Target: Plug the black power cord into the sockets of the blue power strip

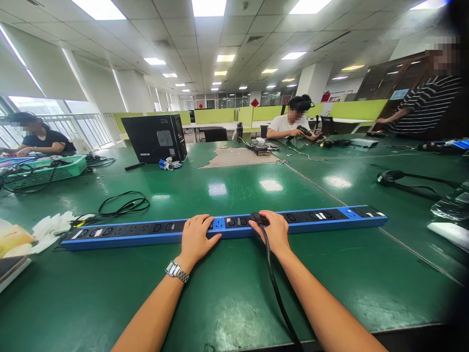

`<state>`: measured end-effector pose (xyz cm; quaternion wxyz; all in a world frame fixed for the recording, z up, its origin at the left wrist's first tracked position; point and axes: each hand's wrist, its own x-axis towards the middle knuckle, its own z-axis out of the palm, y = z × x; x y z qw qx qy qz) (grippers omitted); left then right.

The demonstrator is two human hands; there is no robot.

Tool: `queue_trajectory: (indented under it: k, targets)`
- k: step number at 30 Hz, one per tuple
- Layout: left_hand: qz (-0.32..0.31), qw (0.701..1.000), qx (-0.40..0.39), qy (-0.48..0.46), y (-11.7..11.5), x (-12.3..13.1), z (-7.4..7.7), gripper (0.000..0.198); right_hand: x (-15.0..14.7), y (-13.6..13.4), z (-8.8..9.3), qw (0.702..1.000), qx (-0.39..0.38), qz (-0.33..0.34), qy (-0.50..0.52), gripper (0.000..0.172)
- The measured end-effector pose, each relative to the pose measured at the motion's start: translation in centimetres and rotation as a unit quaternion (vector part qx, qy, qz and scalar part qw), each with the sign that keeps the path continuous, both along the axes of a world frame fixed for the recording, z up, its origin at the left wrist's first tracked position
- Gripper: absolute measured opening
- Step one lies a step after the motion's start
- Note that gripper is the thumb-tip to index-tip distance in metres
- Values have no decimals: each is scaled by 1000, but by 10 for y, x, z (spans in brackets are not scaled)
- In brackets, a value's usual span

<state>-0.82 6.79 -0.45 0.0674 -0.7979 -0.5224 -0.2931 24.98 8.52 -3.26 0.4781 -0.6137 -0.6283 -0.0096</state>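
A long blue and black power strip [139, 235] lies across the green table in front of me, its rows of sockets facing up. My left hand [196, 239] rests over the strip left of its middle, gripping it across the body with the thumb on the near side. Between the fingers of my right hand [275, 232] is a black power plug [257, 218], held at a socket right of the middle. How deep it sits I cannot tell. From the plug a thick black cable [273, 281] runs down toward the table's near edge.
A coiled black cord [124, 203] lies behind the strip's left end, near white tissues [51, 230]. Farther back are a black computer case [154, 138], a green basket [69, 168] and gloves [169, 164]. Several people work around the table. A plastic bottle [452, 205] is at right.
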Motion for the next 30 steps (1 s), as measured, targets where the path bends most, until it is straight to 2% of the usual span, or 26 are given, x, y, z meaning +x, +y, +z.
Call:
queue_trajectory:
  k: [4,7,10,13,20,26,30]
  targets:
    - [2,1000,-2,1,0,0,0,45,-1,-1,4,1000,-3,4,14,44]
    - [3,1000,-3,0,0,0,1,44,-2,-3,10,997,-5,10,78,47]
    - [2,1000,-4,-3,0,1,1,43,-6,-6,15,988,-2,38,152,49]
    - [0,1000,-3,-10,0,1,1,43,-12,-9,18,980,4,78,182,47]
    - [-20,999,12,-47,-1,2,1,42,-27,-18,19,973,0,167,160,41]
    - [-67,994,26,-78,-4,6,4,40,-33,-22,22,964,3,249,96,32]
    - [-109,990,23,-82,-8,10,6,43,-33,-23,25,958,11,277,76,31]
